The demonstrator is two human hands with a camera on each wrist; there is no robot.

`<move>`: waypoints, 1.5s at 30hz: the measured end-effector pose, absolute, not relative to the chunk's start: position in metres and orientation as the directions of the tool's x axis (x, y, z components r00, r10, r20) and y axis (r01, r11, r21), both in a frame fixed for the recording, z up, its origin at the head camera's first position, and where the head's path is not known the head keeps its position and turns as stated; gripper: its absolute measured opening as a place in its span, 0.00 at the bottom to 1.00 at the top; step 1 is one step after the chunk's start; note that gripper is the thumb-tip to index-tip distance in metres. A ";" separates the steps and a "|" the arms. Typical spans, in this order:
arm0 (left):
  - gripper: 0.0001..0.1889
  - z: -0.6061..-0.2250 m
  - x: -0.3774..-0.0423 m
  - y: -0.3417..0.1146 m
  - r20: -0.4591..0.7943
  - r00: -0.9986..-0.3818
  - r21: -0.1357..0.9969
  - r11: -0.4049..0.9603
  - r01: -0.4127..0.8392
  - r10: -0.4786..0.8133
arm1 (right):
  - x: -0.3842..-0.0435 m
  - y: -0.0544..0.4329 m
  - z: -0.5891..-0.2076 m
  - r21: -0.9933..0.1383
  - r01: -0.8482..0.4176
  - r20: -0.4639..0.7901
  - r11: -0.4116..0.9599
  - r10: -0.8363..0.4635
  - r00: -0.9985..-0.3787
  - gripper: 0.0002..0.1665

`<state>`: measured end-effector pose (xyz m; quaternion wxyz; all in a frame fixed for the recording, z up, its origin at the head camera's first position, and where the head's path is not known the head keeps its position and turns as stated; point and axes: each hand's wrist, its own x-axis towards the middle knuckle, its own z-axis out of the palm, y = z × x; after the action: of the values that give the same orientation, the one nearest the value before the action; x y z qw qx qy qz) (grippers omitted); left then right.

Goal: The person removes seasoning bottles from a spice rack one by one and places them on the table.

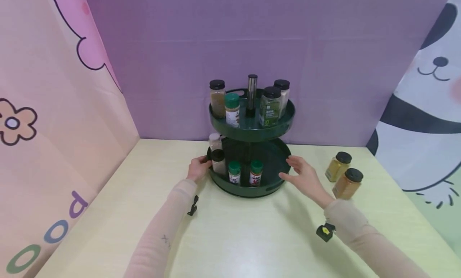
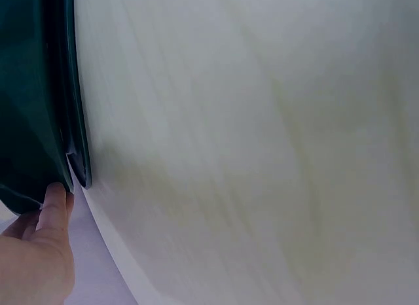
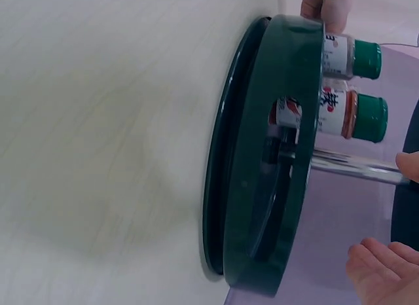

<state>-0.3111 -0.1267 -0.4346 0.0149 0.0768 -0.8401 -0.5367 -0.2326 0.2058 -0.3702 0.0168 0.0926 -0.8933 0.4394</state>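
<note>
A dark green two-tier spice rack [image 1: 245, 192] stands on the table near the back. My left hand [image 1: 198, 169] grips the left rim of its lower tray, with fingers at the green edge [image 2: 26, 122] in the left wrist view. On the right side, my right hand [image 1: 306, 180] is held with fingers spread beside the lower tray, thumb and fingers apart; in the right wrist view the hand [image 3: 386, 272] holds nothing. Two green-capped spice jars [image 1: 234, 174] [image 1: 256, 174] stand at the lower tray's front. A black-capped jar [image 1: 218, 163] and a pale-capped jar [image 1: 215, 139] stand at its left.
The upper tray [image 1: 248, 134] carries several jars, among them a green-capped jar [image 1: 232, 110] and a black-capped green-labelled jar [image 1: 270, 108]. A yellow spice jar [image 1: 337, 168] and an orange-brown spice jar [image 1: 347, 186] stand on the table at the right. A purple cloth [image 1: 173, 70] hangs behind.
</note>
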 end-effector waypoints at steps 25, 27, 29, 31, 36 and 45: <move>0.21 -0.431 -0.310 -0.127 -0.047 -0.985 0.905 0.411 -0.112 -0.165 | -0.247 0.153 -0.394 -0.804 -0.213 0.124 0.555 -0.194 -0.973 0.39; 0.21 -0.432 -0.310 -0.127 -0.046 -0.985 0.905 0.411 -0.111 -0.164 | -0.247 0.150 -0.395 -0.806 -0.212 0.122 0.553 -0.195 -0.973 0.39; 0.21 -0.432 -0.311 -0.128 -0.045 -0.985 0.905 0.412 -0.110 -0.165 | -0.248 0.147 -0.397 -0.805 -0.209 0.117 0.555 -0.196 -0.974 0.39; 0.21 -0.433 -0.311 -0.128 -0.045 -0.985 0.905 0.410 -0.111 -0.168 | -0.249 0.144 -0.399 -0.802 -0.208 0.116 0.559 -0.196 -0.974 0.40; 0.21 -0.434 -0.311 -0.127 -0.052 -0.985 0.908 0.402 -0.116 -0.167 | -0.253 0.140 -0.404 -0.779 -0.210 0.121 0.591 -0.187 -0.975 0.40; 0.22 -0.433 -0.308 -0.125 -0.057 -0.984 0.915 0.385 -0.118 -0.166 | -0.257 0.134 -0.408 -0.748 -0.209 0.126 0.630 -0.174 -0.977 0.38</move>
<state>-0.3082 -0.1254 -0.4329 0.0222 0.0854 -0.8319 -0.5479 -0.2574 0.1339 -0.4075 0.0208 0.1059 -0.9024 0.4171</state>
